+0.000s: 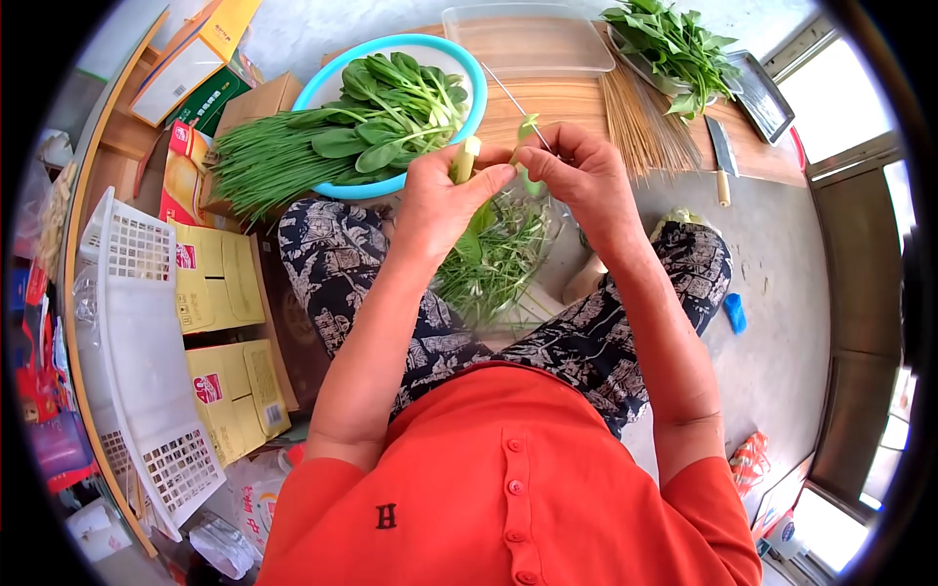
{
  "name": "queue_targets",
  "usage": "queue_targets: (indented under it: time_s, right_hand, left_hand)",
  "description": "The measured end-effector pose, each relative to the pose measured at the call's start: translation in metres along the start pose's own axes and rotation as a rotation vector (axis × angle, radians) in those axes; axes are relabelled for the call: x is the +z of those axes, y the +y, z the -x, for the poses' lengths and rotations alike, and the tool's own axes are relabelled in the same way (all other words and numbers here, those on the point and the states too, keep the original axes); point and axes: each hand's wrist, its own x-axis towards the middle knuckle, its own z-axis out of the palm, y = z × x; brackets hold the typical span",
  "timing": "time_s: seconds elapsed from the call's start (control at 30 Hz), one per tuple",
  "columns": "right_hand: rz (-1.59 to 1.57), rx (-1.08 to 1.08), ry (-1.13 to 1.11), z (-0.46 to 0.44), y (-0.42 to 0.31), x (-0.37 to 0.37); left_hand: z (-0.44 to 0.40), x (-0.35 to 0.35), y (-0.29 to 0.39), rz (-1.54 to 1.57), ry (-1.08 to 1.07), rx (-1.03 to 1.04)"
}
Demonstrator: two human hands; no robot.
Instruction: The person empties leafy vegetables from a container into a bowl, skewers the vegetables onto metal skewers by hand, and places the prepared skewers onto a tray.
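At upper centre, the left hand [437, 202] clasps a pale green stalk [463, 162] — the right hand [583, 178] apparently pinches a leafy bit [528, 126] beside it. Fine fingertip picking seems under way, calling for light pressure above the loose greens [491, 262].

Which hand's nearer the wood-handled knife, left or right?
Right. The right hand is left of the knife, short of it and not touching; the left hand is farther off, by the rim of the blue-rimmed basin.
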Motion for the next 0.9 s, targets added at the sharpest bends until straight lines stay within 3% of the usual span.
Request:
queue_targets:
  time_s: [0.27,0.33,0.5,0.57,0.63,0.77,0.83,0.9]
  right_hand:
    - [0.060,-0.203,0.029,0.001,0.013,0.006]
    - [-0.031,-0.097,0.055,0.004,0.014,0.010]
    - [-0.205,-0.131,0.107,0.007,0.016,0.016]
    - [-0.219,-0.022,0.110,0.006,0.017,0.009]
    - [-0.069,0.026,0.067,0.007,0.018,-0.001]
    - [-0.055,0.127,0.005,0.027,0.000,-0.006]
    - [-0.011,0.193,-0.134,0.036,-0.005,-0.006]
    - [0.025,0.206,-0.173,0.047,-0.017,0.000]
  left_hand:
    - [-0.001,0.000,-0.003,0.092,-0.013,-0.045]
    - [0.000,0.003,-0.005,0.180,-0.005,-0.093]
    - [0.000,0.003,-0.007,0.393,0.014,-0.265]
    - [0.000,-0.006,-0.010,0.436,0.007,-0.313]
    - [-0.003,-0.023,-0.016,0.492,0.016,-0.307]
    - [-0.004,-0.044,-0.011,0.411,0.063,-0.232]
    - [-0.005,-0.046,-0.009,0.384,0.070,-0.199]
    - [-0.004,-0.039,-0.005,0.312,0.189,-0.122]
